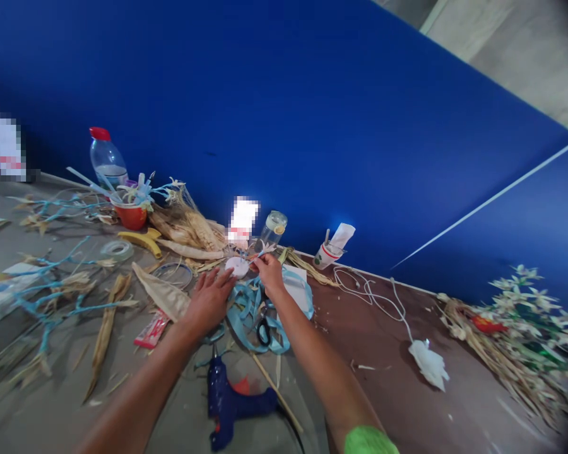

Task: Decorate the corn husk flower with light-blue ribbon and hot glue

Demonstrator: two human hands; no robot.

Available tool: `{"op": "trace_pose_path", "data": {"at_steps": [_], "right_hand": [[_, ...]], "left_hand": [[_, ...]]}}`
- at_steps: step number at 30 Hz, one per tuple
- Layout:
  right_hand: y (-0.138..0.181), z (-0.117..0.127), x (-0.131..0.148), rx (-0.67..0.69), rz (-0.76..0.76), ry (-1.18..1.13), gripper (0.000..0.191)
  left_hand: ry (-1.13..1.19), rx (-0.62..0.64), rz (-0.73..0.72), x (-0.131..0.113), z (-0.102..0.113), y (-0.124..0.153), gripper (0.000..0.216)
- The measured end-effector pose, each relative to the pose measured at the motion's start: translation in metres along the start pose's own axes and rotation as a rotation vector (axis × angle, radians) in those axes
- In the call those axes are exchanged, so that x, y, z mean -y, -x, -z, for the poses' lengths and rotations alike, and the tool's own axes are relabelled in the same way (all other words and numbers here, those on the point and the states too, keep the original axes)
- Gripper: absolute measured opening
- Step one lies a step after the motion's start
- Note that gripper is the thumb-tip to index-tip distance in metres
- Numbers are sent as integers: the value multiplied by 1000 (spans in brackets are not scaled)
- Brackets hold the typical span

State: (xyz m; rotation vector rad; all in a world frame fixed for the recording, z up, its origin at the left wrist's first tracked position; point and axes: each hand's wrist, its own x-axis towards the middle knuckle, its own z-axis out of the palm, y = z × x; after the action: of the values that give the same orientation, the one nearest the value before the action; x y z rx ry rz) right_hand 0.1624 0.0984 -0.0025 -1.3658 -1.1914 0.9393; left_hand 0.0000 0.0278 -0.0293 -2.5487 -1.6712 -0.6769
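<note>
My left hand lies with its fingers stretched out, the tips at the near edge of a round white disc. Just right of the disc, my right hand is closed in a pinch on the light-blue stem of a small pale flower; its fingers partly hide the stem. Between my forearms lies a loose heap of light-blue ribbon, with black-handled scissors on it. Nearer to me a blue glue gun rests on the table.
Blue-stemmed flower branches, dried husks, a tape roll and a red cup spread leftward. Behind stand a bottle and a glass jar. To the right are a cup, white cable and white-flowered bunch.
</note>
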Motion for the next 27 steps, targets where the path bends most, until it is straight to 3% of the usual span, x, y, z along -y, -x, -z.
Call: {"op": "trace_pose_path", "data": {"at_steps": [6,16,27], "right_hand": [[-12,-3,-10,6,57,124,15],[-7,-6,2,36,185,374,12],[-9,-9,-2,26,198,396,13]], "left_hand": [[-3,49,22,3,-9,2,47],[24,49,24,1,-6,1,47],[87,-8,32,3,-8,0,49]]}}
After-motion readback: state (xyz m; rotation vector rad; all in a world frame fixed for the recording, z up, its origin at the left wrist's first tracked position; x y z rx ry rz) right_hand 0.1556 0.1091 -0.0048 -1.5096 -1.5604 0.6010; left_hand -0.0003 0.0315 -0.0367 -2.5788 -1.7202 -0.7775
